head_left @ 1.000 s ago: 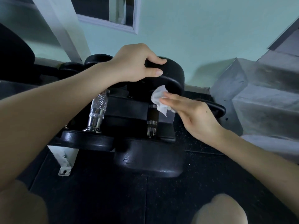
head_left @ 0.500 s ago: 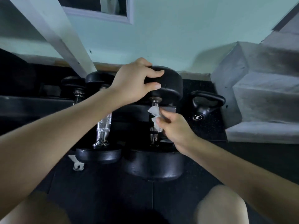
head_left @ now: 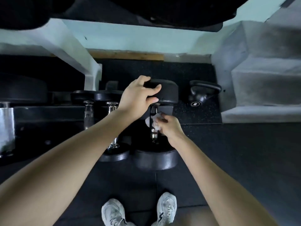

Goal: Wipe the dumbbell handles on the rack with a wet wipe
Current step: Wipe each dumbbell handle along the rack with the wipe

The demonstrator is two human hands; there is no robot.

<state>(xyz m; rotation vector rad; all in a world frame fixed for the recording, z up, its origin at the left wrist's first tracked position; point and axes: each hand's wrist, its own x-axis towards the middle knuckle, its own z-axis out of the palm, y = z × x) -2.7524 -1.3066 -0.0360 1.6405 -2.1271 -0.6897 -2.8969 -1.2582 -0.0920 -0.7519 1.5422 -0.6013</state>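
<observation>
A big black dumbbell lies at the right end of the low rack, its chrome handle pointing toward me. My left hand grips the rim of its far head. Around the handle's middle my right hand is closed, pressing a crumpled white wet wipe against the metal. Two smaller dumbbells with chrome handles, one and another, rest just to the left; my left forearm crosses over them.
A black kettlebell marked 6 stands on the rubber floor right of the rack. Grey concrete steps rise at the right. A white rack post slants at upper left. A dark upper shelf overhangs. My shoes are below.
My right hand has slid the wipe down from beside the far head onto the handle's middle. The view has pulled back and tilted down, showing my shoes. The left hand keeps its grip.
</observation>
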